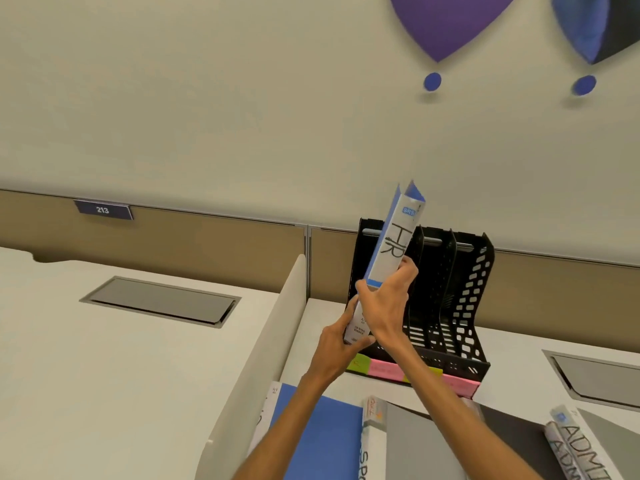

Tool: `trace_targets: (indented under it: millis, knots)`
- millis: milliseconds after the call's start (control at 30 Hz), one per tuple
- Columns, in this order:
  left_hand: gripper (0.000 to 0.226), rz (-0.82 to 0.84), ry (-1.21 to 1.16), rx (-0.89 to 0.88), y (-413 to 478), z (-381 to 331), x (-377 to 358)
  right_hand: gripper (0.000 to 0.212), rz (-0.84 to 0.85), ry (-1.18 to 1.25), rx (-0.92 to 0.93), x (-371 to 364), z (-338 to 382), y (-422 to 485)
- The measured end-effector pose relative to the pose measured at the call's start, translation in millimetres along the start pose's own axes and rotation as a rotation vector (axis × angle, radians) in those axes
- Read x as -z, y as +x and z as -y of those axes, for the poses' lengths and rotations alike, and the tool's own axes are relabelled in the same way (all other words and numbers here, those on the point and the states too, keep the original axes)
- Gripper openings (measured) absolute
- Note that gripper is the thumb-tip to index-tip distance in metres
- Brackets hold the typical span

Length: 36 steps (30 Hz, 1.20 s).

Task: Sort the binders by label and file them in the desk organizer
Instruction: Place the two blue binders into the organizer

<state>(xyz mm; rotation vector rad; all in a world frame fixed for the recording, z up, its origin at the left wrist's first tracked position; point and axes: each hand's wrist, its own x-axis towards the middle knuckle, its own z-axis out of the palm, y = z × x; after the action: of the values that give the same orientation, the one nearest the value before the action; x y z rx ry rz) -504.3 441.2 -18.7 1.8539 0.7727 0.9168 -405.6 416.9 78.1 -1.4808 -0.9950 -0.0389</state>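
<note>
- Our right hand (388, 299) grips the HR binder (394, 244) across the lower half of its spine, with the thumb on the left face and the fingers curled round the right.
- Our left hand (337, 341) holds the bottom end of the same binder, with the fingers wrapped about it from the left.
- The binder is blue with a white spine and is marked "HR" by hand. It is off the counter and tilted, with its top leaning right.
- Its lower end is at the front of the leftmost slot of the desk organizer (450, 299). We cannot tell whether it is already inside.
- The organizer is black and perforated, and the compartments we can see into hold nothing. It stands at the back edge of the counter (512, 348), close to the left edge.
- Sticky notes run along the organizer's front lip, a green note (358, 363) under the left slot and a pink note (386, 370) just beside it.
- Along the near edge of the counter lie a blue binder (322, 438) at the left, a grey binder (415, 445) in the middle and an ADMIN binder (581, 445) at the right.
- A divider panel (263, 341) borders the counter's left edge.
- A cable hatch (595, 375) is set in the counter at its right.
</note>
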Motion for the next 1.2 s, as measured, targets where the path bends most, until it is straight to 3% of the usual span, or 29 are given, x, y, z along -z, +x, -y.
trace_targets:
  millis: [267,433,700,900,1200]
  knots:
    - [0.082,0.015,0.089,0.123,1,32,-19,0.075,0.108,-0.039,-0.011,-4,-31,2]
    - [0.067,-0.038,0.108,0.091,3,34,-21,0.082,0.170,-0.062,0.099,-2,-15,22]
    - [0.066,-0.129,0.155,0.167,0,37,-13,0.092,0.169,-0.104,0.294,6,36,84]
    - [0.061,-0.213,0.185,0.263,9,37,-6,0.066,0.219,-0.114,0.299,3,43,88]
    - [0.062,-0.208,0.356,0.401,35,34,6,0.059,0.185,-0.025,0.281,8,42,83]
